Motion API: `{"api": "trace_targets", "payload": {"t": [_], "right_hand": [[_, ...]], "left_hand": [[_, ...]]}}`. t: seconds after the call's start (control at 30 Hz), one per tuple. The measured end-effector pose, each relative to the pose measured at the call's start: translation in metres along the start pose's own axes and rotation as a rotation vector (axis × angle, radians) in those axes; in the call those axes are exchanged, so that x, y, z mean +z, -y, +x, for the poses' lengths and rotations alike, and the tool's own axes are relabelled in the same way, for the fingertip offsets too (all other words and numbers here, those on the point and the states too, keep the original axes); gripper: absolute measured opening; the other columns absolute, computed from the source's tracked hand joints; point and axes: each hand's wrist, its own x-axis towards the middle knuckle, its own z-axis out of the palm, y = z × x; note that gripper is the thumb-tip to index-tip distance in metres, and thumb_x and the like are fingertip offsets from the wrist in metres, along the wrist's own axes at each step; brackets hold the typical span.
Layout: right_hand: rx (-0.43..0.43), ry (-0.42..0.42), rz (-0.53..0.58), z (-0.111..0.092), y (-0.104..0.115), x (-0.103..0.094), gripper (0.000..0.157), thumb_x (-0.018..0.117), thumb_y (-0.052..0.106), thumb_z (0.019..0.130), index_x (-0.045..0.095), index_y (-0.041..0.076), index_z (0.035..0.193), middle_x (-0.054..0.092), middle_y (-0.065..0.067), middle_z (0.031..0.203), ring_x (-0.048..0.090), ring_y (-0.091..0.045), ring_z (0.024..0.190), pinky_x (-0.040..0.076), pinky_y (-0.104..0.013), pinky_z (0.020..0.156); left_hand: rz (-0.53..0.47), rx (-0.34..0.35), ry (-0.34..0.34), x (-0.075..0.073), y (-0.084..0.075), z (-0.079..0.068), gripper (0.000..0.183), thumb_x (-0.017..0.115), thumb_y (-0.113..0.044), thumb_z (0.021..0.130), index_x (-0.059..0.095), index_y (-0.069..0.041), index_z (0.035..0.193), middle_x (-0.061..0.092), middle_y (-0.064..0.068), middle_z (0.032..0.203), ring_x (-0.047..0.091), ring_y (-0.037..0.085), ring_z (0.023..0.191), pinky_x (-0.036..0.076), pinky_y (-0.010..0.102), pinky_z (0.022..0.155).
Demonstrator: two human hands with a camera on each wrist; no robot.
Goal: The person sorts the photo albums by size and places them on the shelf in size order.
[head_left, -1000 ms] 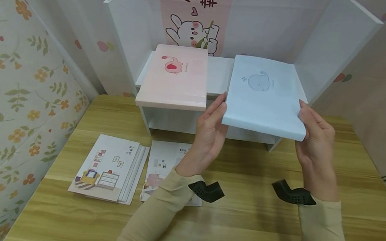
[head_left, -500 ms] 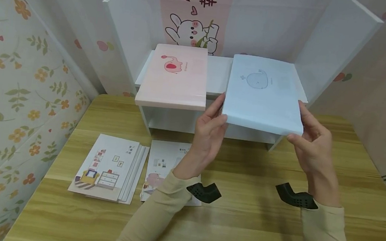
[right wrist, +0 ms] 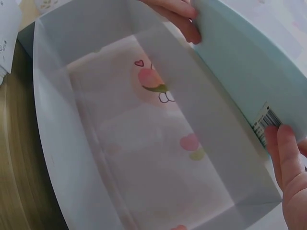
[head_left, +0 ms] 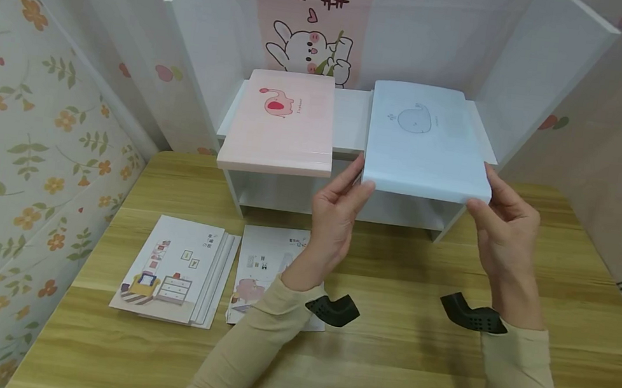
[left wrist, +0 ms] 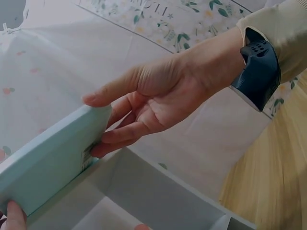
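1. Wooden table, flat, with streaky yellow-brown grain, running from 8 round to 4 o'clock in the head view
2. White shelf at 12 o'clock, smooth flat boards, two tall side panels rising at its ends, a boxy compartment below
3. Pale blue book at 2 o'clock, a thick squarish slab with a smooth cover and a line-drawn whale; it lies over the shelf board and juts past the front edge, though I cannot tell how much of it rests there
4. Pale pink book at 11 o'clock, glossy near its rounded front edge, elephant print on top
5. Stack of white booklets at 8 o'clock, thin and stepped
6. White booklet at 7 o'clock, partly hidden by a beige sleeve
7. Left hand, a narrow pinch on the blue book's 7 o'clock corner
8. Right hand, a matching pinch at its 5 o'clock corner
9. Barcode label, a small striped paper rectangle under the blue book, beside the right fingertips
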Motion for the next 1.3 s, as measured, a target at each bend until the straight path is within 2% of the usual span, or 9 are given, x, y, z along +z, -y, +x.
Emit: {"api": "trace_targets", "payload": {"t": [0.13,0.27,0.4,0.63,0.83,0.97,1.07,1.3], "right_hand": [[0.000,-0.049,-0.013,0.001,-0.002,0.001,0.046,0.053,-0.021,0.083,0.044,-0.017,0.128,0.057,-0.024,0.119,0.059,-0.026,0.100,0.048,-0.031,0.089],[-0.015,-0.091,-0.078,0.001,-0.003,0.001,0.044,0.057,-0.018,0.083,0.046,-0.017,0.125,0.060,-0.022,0.116,0.061,-0.024,0.098,0.049,-0.029,0.087],[-0.012,-0.097,-0.077,0.001,-0.004,0.000,0.044,0.056,-0.018,0.083,0.047,-0.017,0.126,0.060,-0.021,0.114,0.061,-0.023,0.097,0.050,-0.028,0.086],[0.035,-0.092,0.040,-0.004,-0.004,-0.001,0.044,0.052,-0.021,0.084,0.047,-0.016,0.127,0.059,-0.022,0.115,0.060,-0.026,0.099,0.050,-0.030,0.085],[0.039,-0.085,0.017,-0.012,-0.005,-0.001,0.041,0.050,-0.018,0.086,0.046,-0.016,0.127,0.058,-0.022,0.119,0.059,-0.026,0.104,0.049,-0.032,0.089],[0.051,-0.082,0.022,-0.020,-0.006,-0.001,0.041,0.048,-0.018,0.087,0.046,-0.016,0.128,0.061,-0.021,0.115,0.062,-0.026,0.101,0.048,-0.032,0.090],[0.069,-0.097,0.000,-0.026,-0.007,-0.001,0.038,0.047,-0.018,0.088,0.049,-0.015,0.125,0.064,-0.020,0.110,0.064,-0.026,0.099,0.049,-0.031,0.088],[0.102,-0.067,-0.040,-0.037,-0.010,0.003,0.034,0.045,-0.018,0.089,0.050,-0.016,0.123,0.062,-0.021,0.115,0.061,-0.026,0.107,0.048,-0.029,0.089]], "left_hand": [[0.054,0.011,-0.060,0.003,0.002,0.001,0.043,0.056,0.010,0.087,0.050,0.006,0.129,0.054,0.013,0.132,0.054,0.019,0.116,0.044,0.030,0.094],[0.069,0.007,-0.088,0.005,0.003,0.000,0.042,0.058,0.009,0.086,0.052,0.005,0.128,0.055,0.012,0.130,0.056,0.019,0.114,0.045,0.030,0.093],[0.071,-0.005,-0.089,0.004,0.004,0.000,0.043,0.059,0.008,0.086,0.052,0.005,0.128,0.055,0.011,0.131,0.055,0.018,0.115,0.045,0.030,0.093],[0.058,-0.040,-0.080,0.002,0.003,-0.001,0.043,0.057,0.008,0.087,0.050,0.007,0.130,0.054,0.016,0.130,0.056,0.019,0.114,0.045,0.030,0.093],[0.047,-0.059,-0.085,-0.003,0.001,-0.008,0.042,0.054,0.007,0.089,0.048,0.008,0.130,0.055,0.019,0.128,0.058,0.018,0.110,0.045,0.032,0.094],[0.061,-0.075,-0.101,-0.007,0.000,-0.013,0.041,0.054,0.008,0.089,0.049,0.009,0.129,0.056,0.019,0.126,0.060,0.015,0.107,0.046,0.031,0.093],[0.065,-0.076,-0.105,-0.009,0.000,-0.016,0.040,0.054,0.009,0.088,0.049,0.011,0.128,0.057,0.019,0.125,0.060,0.018,0.108,0.046,0.031,0.093],[0.081,-0.063,-0.084,-0.014,0.002,-0.020,0.038,0.054,0.010,0.087,0.051,0.013,0.124,0.060,0.021,0.120,0.060,0.023,0.109,0.046,0.032,0.093]]}}
